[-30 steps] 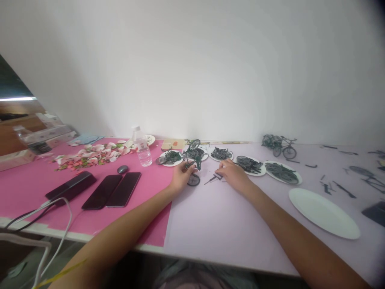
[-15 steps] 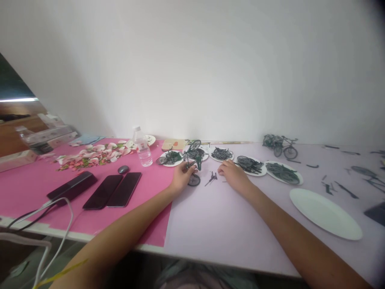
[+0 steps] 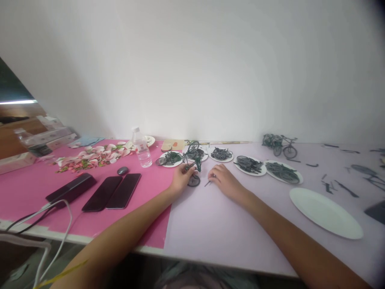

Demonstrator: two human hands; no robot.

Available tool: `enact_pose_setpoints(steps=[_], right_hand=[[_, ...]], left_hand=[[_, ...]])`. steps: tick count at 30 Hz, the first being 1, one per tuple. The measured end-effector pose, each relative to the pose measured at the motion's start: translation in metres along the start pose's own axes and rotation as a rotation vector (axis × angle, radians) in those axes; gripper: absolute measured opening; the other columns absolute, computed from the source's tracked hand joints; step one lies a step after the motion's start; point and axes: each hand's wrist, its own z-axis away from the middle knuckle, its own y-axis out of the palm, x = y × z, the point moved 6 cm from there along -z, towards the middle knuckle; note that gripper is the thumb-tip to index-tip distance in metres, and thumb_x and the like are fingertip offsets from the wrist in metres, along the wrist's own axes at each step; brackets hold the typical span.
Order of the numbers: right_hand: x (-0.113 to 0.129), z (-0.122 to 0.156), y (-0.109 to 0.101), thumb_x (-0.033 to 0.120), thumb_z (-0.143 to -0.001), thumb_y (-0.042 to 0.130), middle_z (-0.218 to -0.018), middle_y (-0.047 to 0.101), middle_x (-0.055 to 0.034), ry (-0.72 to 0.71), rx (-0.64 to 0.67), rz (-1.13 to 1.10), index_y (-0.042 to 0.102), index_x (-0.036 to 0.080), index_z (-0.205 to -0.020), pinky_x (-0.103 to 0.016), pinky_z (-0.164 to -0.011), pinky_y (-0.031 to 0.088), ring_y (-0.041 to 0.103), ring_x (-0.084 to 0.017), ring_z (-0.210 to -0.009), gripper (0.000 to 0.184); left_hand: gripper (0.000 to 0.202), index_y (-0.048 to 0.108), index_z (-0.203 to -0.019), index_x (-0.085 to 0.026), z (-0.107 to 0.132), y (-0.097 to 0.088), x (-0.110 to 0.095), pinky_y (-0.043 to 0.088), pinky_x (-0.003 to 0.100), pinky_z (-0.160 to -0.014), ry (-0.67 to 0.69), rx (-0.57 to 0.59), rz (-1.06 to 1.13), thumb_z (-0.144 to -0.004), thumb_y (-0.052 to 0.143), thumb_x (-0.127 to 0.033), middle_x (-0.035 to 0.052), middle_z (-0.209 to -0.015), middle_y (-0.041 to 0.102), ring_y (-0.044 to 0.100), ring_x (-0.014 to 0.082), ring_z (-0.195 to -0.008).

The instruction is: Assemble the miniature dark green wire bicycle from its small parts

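A small dark model bicycle [image 3: 194, 181], with a wheel at top and bottom, is gripped in my left hand [image 3: 180, 179] where the pink and pale surfaces meet. My right hand [image 3: 225, 181] is just to its right, fingers curled down together over small dark plastic parts [image 3: 207, 184] on the pale surface. The tip of one thin part pokes out beside the fingertips; the others are hidden beneath the hand. White plates with dark bicycle pieces [image 3: 221, 154] lie in a row behind both hands.
On the left are a water bottle [image 3: 142, 148], two phones [image 3: 123, 191], a black power bank [image 3: 72, 186] with cables and pink petals [image 3: 93, 156]. On the right lie a bare white plate [image 3: 326, 212], a finished-looking model bicycle [image 3: 289, 149] and loose dark pieces [image 3: 345, 188].
My right hand has shifted left and slightly down onto the small dark parts, covering most of them. My left hand still holds the model bicycle in nearly the same place.
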Motion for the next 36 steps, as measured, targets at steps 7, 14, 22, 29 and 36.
enact_pose_setpoints(steps=[7,14,22,29,36], right_hand=[[0.014,0.002,0.005,0.020,-0.097,0.069,-0.099,0.068,-0.0067,-0.121,-0.040,-0.017,0.073,0.022,-0.093,-0.041,-0.092,0.047,0.057,-0.026,-0.102,0.006],[0.024,0.003,0.001,0.021,-0.097,0.069,-0.100,0.069,-0.0066,-0.120,-0.037,-0.066,0.073,0.022,-0.096,-0.042,-0.093,0.048,0.059,-0.025,-0.102,0.004],[0.063,0.012,0.013,0.032,-0.099,0.069,-0.135,0.065,-0.0108,-0.194,0.048,-0.040,0.065,0.024,-0.133,-0.050,-0.110,0.044,0.053,-0.030,-0.131,0.036],[0.067,0.010,0.034,0.031,-0.092,0.080,-0.118,0.074,-0.0075,-0.236,0.071,-0.024,0.072,0.022,-0.103,-0.046,-0.109,0.046,0.059,-0.030,-0.126,0.017],[0.077,0.011,0.036,0.021,-0.105,0.058,-0.093,0.075,-0.0067,-0.300,-0.036,0.030,0.070,0.022,-0.114,-0.036,-0.086,0.054,0.071,-0.023,-0.088,0.015]], left_hand=[[0.051,0.070,-0.100,-0.013,0.002,0.001,-0.005,0.055,0.027,-0.068,0.010,-0.014,0.025,-0.075,0.085,-0.055,0.0122,-0.098,0.075,0.075,0.0225,-0.084],[0.050,0.068,-0.098,-0.013,0.000,-0.002,0.000,0.054,0.026,-0.068,-0.029,-0.054,0.135,-0.072,0.089,-0.050,0.0110,-0.098,0.074,0.074,0.0208,-0.084],[0.045,0.065,-0.093,-0.013,-0.005,-0.011,0.005,0.056,0.028,-0.077,-0.114,-0.132,0.330,-0.071,0.092,-0.040,0.0077,-0.092,0.071,0.073,0.0205,-0.091],[0.041,0.067,-0.096,-0.013,-0.011,-0.019,0.013,0.057,0.033,-0.090,-0.087,-0.150,0.386,-0.074,0.091,-0.037,0.0091,-0.100,0.072,0.074,0.0207,-0.095],[0.033,0.069,-0.095,-0.012,-0.022,-0.030,-0.003,0.057,0.036,-0.095,-0.074,-0.203,0.347,-0.077,0.089,-0.031,0.0093,-0.097,0.072,0.073,0.0186,-0.090]])
